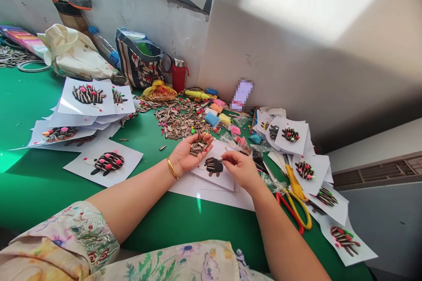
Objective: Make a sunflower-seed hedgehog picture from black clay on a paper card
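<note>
My left hand [187,153], palm up and cupped, holds a small heap of striped sunflower seeds [198,147]. A gold bangle circles that wrist. Just to the right, my right hand [242,169] pinches what looks like a single sunflower seed at the right edge of a black hedgehog-shaped body [213,166]. A few pale seeds show along this body, which sits on a white card [227,180] with small brown feet below it. The card lies on other white paper in front of me. The fingertips partly hide the seed.
Sunflower seeds [178,118] are piled behind my hands, near coloured clay packets [212,119]. Decorated hedgehog cards [87,99] are stacked at left, more cards [292,136] at right. Red-and-yellow-handled scissors [298,210] lie by my right forearm. A red flask [179,74] and bags stand along the wall.
</note>
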The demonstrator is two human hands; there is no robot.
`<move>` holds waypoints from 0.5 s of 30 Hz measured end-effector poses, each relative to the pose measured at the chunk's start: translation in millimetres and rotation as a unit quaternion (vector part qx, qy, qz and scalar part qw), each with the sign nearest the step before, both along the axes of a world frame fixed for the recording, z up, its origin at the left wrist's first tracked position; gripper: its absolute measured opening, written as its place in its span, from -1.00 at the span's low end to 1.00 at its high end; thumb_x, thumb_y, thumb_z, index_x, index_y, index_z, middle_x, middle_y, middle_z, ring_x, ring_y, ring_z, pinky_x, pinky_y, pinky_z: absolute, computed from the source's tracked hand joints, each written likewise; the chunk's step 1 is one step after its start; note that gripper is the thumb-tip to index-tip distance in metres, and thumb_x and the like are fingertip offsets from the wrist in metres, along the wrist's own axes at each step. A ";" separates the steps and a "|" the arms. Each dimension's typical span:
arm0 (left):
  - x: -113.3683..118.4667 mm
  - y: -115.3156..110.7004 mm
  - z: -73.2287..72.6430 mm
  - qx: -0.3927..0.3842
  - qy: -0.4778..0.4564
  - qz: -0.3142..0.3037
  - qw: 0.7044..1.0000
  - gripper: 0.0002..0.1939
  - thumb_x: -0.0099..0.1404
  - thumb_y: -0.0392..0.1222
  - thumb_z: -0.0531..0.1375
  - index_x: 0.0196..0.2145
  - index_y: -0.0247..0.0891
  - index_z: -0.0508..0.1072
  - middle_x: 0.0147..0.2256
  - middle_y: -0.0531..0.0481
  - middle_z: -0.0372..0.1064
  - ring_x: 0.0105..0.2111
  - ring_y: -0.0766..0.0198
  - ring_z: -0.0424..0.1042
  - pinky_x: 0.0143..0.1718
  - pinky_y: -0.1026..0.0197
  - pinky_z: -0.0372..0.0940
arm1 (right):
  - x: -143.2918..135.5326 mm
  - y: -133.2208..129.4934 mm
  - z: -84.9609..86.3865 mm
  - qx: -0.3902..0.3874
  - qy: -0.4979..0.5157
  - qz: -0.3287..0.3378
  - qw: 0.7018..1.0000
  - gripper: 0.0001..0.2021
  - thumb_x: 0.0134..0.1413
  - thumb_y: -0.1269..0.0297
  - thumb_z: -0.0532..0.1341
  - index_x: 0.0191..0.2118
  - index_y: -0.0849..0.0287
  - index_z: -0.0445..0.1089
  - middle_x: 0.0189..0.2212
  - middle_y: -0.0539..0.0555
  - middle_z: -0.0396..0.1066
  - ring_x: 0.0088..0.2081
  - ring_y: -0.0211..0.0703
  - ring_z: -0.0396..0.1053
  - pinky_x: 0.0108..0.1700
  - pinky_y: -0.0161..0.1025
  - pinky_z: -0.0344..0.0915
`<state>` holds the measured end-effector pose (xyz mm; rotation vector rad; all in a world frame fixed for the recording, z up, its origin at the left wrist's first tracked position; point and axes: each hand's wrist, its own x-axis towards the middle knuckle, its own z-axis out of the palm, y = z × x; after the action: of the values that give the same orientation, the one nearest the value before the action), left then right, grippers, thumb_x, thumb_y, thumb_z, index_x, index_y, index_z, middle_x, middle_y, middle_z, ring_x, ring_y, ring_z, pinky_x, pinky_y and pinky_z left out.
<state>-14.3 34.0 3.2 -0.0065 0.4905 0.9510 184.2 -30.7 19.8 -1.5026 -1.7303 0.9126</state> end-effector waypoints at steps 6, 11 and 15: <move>-0.4 -0.2 1.4 -0.002 0.008 0.001 1.000 -0.84 0.38 -0.32 0.07 -0.31 -0.36 0.43 -0.19 -0.17 0.52 -0.13 0.11 0.53 -0.03 -0.01 0.43 | 1.5 -8.9 -2.4 0.016 -0.106 0.028 0.994 -0.83 0.01 0.40 0.15 -0.36 0.09 0.49 -0.36 0.00 0.53 -0.28 -0.17 0.43 -0.22 -0.26 0.26; -0.3 0.1 0.7 0.001 0.010 0.003 1.000 -0.83 0.39 -0.32 0.06 -0.31 -0.35 0.43 -0.20 -0.17 0.52 -0.13 0.12 0.53 -0.04 0.00 0.43 | -1.1 -10.2 -0.6 -0.044 -0.120 0.062 0.990 -0.81 0.01 0.40 0.12 -0.37 0.08 0.49 -0.41 -0.04 0.52 -0.42 -0.24 0.36 -0.38 -0.33 0.19; -0.1 1.2 -1.4 0.007 0.007 0.000 1.000 -0.84 0.38 -0.33 0.07 -0.31 -0.35 0.43 -0.20 -0.15 0.52 -0.13 0.12 0.53 -0.04 0.01 0.43 | -3.0 -10.3 -2.4 -0.052 -0.105 0.070 0.991 -0.82 0.01 0.39 0.13 -0.36 0.08 0.49 -0.39 -0.05 0.53 -0.40 -0.23 0.37 -0.36 -0.34 0.21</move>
<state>-14.3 35.2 1.8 0.0136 0.4964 0.9555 181.2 -41.0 17.4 -1.6104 -1.9873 0.9564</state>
